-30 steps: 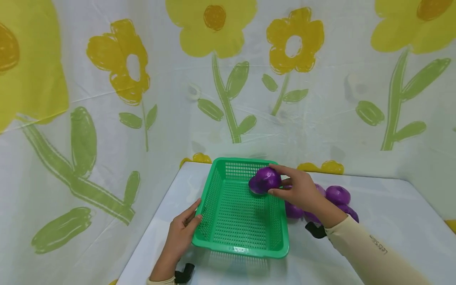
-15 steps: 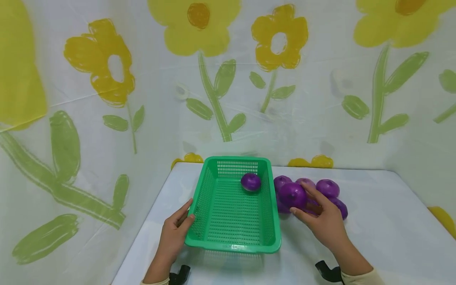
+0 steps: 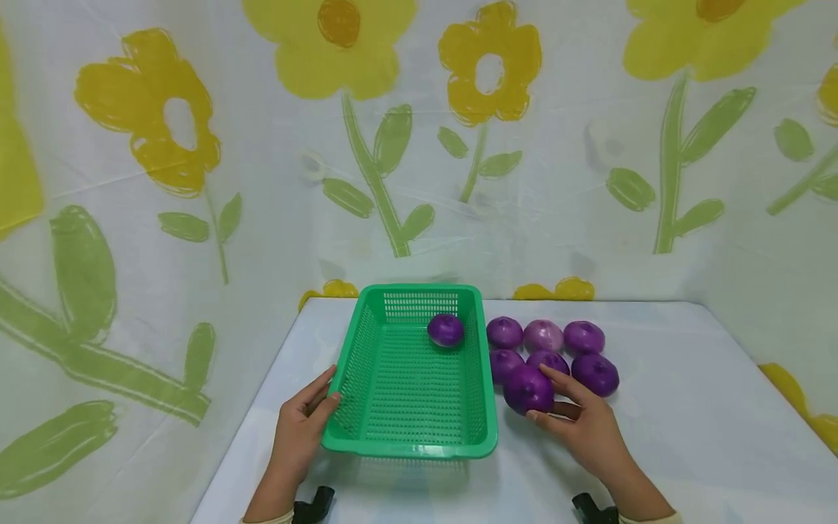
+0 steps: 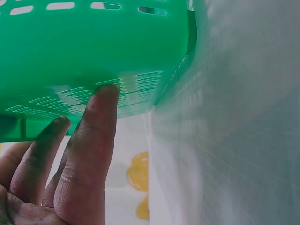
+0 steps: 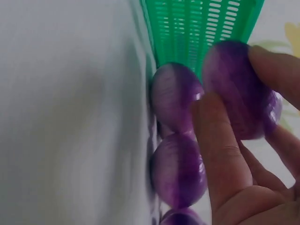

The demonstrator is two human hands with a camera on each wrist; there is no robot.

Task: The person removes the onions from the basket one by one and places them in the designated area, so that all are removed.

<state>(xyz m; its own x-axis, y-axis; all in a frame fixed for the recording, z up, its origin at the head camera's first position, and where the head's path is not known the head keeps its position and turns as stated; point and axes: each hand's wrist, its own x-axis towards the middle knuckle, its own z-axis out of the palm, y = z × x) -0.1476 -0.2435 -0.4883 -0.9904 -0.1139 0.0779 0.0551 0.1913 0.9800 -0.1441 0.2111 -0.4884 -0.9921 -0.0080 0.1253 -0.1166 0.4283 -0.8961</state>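
Note:
My right hand (image 3: 592, 429) holds a purple onion (image 3: 527, 390) between thumb and fingertips, at the near side of a group of onions right of the basket. In the right wrist view, the held onion (image 5: 236, 89) is beside the group, with two onions (image 5: 176, 168) showing whole below it. A green plastic basket (image 3: 409, 451) stands left of the group, one onion (image 3: 446, 330) in its far right corner. At its left side, my left hand (image 3: 294, 429) grips the wall, thumb by the rim. The left wrist view shows fingers (image 4: 89, 154) against the perforated outer wall.
Several purple onions (image 3: 543, 335) lie in two rows against the basket's right side, on a white-covered table (image 3: 681, 393). A flower-printed cloth (image 3: 563, 204) hangs behind the table and along its left side.
My right hand has carried the onion out from over the basket, rightward and toward me, to the group. One onion stays in the basket. My left hand keeps its hold on the basket.

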